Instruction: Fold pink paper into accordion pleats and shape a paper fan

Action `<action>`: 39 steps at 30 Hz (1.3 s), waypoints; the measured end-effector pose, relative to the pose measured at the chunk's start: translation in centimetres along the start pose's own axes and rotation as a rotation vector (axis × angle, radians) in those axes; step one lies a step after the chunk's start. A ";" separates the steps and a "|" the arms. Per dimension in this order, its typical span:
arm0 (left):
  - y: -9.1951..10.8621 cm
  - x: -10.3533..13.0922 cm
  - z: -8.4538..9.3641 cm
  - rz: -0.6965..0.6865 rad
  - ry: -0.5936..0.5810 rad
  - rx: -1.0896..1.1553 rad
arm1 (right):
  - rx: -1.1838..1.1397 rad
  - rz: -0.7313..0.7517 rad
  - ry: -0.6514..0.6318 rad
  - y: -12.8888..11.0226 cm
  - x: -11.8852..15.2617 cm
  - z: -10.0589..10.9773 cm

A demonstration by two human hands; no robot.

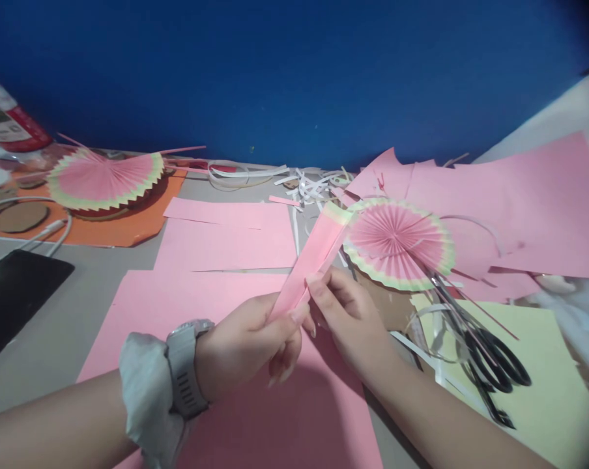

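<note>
A folded pink paper strip [307,251] with a pale yellow-green end slants upward between my hands. My left hand [260,335], with a grey watch [189,365] and a pale scrunchie at the wrist, is closed around its lower part. The thumb and fingers of my right hand [346,312] pinch the strip's right edge, near my left thumb. Below both hands lies a large pink sheet [152,326]. A round pleated pink paper fan [397,241] with a yellow-green rim rests just beyond my right hand.
Black-handled scissors [490,358] and pale yellow paper [529,339] lie at right. Pink sheets [533,202] are behind them. Another pleated fan [106,179] sits on orange paper [152,228] at left, near a black device [21,293] and a bottle [11,120]. White paper scraps [314,185] lie by the blue wall.
</note>
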State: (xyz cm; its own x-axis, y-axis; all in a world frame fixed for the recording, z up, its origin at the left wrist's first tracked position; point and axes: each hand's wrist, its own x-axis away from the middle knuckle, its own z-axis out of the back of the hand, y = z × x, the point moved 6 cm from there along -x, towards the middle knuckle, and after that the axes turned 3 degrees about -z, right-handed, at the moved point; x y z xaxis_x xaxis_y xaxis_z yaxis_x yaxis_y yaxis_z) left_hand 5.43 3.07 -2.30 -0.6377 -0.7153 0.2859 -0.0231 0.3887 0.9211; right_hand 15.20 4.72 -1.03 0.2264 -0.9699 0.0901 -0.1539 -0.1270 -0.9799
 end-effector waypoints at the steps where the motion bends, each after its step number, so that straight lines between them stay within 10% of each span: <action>1: 0.1 -0.1 0.1 -0.007 0.007 0.010 | 0.011 -0.002 0.002 0.1 0.0 0.0; 33: -0.4 -0.3 -0.4 -0.005 -0.038 0.054 | 0.094 0.037 0.153 -0.6 0.1 0.9; 39: -0.1 -0.2 -0.2 -0.028 0.021 0.071 | 0.054 -0.065 -0.010 0.0 -0.4 0.3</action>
State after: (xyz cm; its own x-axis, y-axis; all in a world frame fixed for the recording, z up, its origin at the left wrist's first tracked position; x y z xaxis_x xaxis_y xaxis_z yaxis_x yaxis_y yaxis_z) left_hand 5.73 3.08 -2.44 -0.6194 -0.7385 0.2662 -0.0959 0.4077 0.9081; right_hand 15.45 5.18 -1.12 0.2437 -0.9579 0.1520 -0.0863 -0.1775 -0.9803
